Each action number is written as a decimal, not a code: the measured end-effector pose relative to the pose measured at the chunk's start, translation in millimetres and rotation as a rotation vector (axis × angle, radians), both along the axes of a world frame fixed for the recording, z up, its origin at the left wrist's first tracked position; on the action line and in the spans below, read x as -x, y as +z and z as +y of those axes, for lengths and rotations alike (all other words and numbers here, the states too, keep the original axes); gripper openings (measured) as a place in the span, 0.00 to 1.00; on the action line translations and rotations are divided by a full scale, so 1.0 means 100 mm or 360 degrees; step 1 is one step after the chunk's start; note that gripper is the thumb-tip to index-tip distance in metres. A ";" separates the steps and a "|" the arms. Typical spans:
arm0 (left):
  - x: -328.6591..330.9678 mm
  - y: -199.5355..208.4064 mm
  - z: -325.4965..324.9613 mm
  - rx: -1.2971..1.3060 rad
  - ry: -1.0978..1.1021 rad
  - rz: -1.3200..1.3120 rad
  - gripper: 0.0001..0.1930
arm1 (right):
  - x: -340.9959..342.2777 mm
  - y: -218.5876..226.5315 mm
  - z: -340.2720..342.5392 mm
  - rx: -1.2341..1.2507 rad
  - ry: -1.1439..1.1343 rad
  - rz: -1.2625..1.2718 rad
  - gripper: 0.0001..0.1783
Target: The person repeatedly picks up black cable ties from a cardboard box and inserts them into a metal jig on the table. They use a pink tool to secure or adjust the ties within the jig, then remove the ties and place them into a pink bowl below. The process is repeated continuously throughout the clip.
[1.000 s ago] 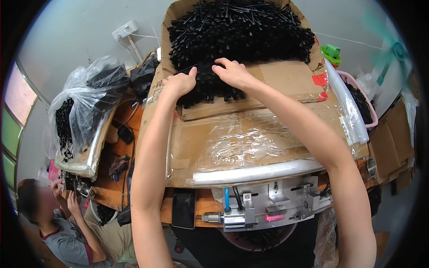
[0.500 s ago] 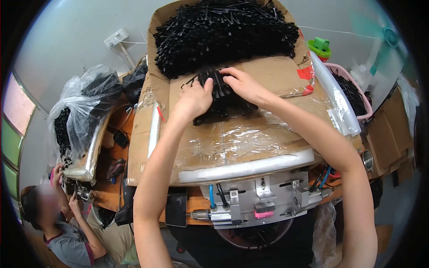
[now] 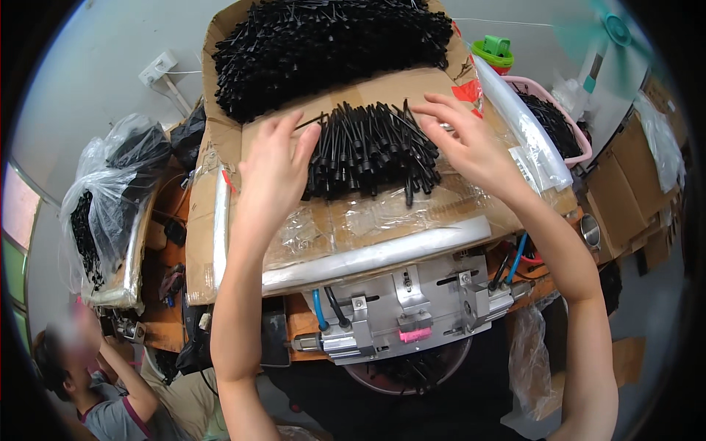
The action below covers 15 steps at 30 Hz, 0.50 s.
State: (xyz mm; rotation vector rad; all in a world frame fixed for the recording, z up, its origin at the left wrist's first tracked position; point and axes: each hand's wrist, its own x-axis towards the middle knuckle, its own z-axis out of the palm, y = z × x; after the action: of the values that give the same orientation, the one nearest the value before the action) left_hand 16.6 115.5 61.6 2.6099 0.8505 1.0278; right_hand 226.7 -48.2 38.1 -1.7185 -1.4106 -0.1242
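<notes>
A flattened cardboard sheet [image 3: 353, 220], partly covered in clear tape and plastic film, serves as the work surface. A small batch of black plastic sticks [image 3: 371, 151] lies at its middle, roughly side by side and pointing away from the person. A much larger heap of black sticks [image 3: 331, 44] fills the far edge of the cardboard, apart from the batch.

The left hand [image 3: 272, 173] rests flat at the left edge of the batch, fingers spread wide and touching the outer sticks; it grips nothing. The right hand [image 3: 467, 143] lies at the right edge of the batch, fingers [image 3: 430, 110] spread and loosely curved over the sticks, also gripping nothing.

Below the near edge of the cardboard sits a grey metal machine [image 3: 412, 312] with blue and black hoses and a pink part. At the left, a clear plastic bag [image 3: 110, 191] holds more black pieces. At the right stand a pink basket [image 3: 566, 128] of black parts, a green lidded cup [image 3: 494, 51] and brown cardboard boxes [image 3: 625, 191]. A grey wall [image 3: 95, 81] carries a white socket [image 3: 157, 67]. Another person [image 3: 88, 382] sits at the lower left.
</notes>
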 end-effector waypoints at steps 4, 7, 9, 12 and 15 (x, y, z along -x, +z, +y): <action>-0.08 0.08 -0.40 -0.0186 -0.0625 -0.0126 0.13 | 0.12 0.07 -0.11 -0.0099 0.0291 -0.0451 0.15; -0.24 -0.03 -0.51 -0.0287 -0.0600 0.0052 0.12 | 0.20 0.02 0.06 -0.0058 0.0285 -0.0777 0.13; -0.27 -0.05 -0.49 -0.0337 -0.0575 0.0132 0.11 | 0.12 -0.02 0.13 -0.0021 0.0321 -0.0901 0.12; -0.18 -0.03 -0.53 -0.0338 -0.0576 0.0273 0.11 | 0.00 -0.07 0.07 -0.0001 0.0428 -0.1075 0.14; 0.00 -0.04 -0.57 -0.0330 -0.0727 0.0317 0.12 | -0.08 -0.06 -0.09 -0.0093 0.0571 -0.0992 0.12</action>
State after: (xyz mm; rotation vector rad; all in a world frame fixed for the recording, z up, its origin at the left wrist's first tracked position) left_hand 16.5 58.7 57.5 2.9157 0.1598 0.7708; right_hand 234.4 -57.2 31.7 -1.4029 -2.1217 -0.5304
